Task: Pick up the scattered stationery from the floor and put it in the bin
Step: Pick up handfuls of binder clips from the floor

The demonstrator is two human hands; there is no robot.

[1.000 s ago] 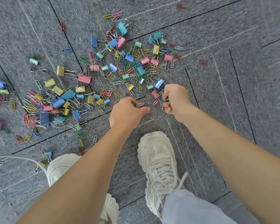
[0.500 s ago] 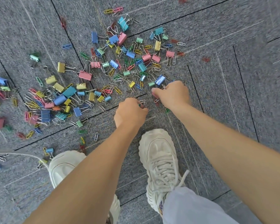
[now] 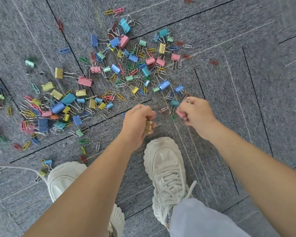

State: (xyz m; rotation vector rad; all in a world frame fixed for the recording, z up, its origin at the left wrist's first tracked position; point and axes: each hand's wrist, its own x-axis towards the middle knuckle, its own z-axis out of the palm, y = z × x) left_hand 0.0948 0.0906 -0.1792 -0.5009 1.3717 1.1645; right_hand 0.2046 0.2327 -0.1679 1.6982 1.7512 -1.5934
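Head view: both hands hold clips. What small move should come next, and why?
Probably the right hand, pinching a pink clip, dips to the teal clip just ahead; the left hand grips a yellow clip, and no bin shows.

**A:** What covers the ground?

**B:** Grey flecked carpet tiles (image 3: 229,117), with thin dark seams (image 3: 256,98) between them and faint pale streaks across the pile.

**A:** What is the person wearing?

**B:** Two chunky off-white trainers stand on the carpet. The right shoe (image 3: 166,168) shows its full toe and white laces, with one lace end lying loose to the side. The left shoe (image 3: 63,178) is partly hidden. A pale lilac-grey trouser leg (image 3: 195,219) covers the right ankle.

**A:** Anything else?

**B:** A thin pale cord (image 3: 15,167) enters from the left edge and curves down just beside the left shoe.
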